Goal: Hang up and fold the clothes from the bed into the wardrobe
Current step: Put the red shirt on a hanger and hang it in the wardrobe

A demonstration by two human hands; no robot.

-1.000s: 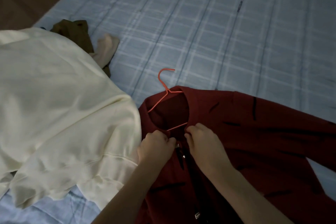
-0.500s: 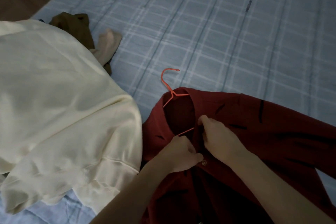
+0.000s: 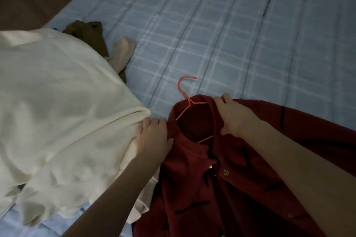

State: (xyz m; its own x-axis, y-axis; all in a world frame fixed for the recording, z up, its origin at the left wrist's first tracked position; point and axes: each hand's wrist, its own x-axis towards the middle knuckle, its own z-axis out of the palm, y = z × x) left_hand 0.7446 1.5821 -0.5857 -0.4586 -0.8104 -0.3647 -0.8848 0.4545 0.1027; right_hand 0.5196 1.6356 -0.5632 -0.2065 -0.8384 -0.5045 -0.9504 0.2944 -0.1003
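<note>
Blue plaid bedding (image 3: 240, 31) covers the bed on which a dark red button-front jacket (image 3: 250, 169) lies, a thin orange wire hanger (image 3: 187, 96) threaded through its neck with the hook poking out above the collar. Half a second ago both hands worked at the top button; now they have spread apart. The left hand (image 3: 154, 136) presses the left shoulder with loosely bent fingers, beside a heaped cream sweatshirt (image 3: 57, 111). The right hand (image 3: 234, 115) grips the right collar edge. The jacket looks nearly ready to lift toward the wardrobe.

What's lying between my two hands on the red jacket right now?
In the head view, the red jacket's open neck with the orange hanger inside lies between the left hand and right hand.
</note>
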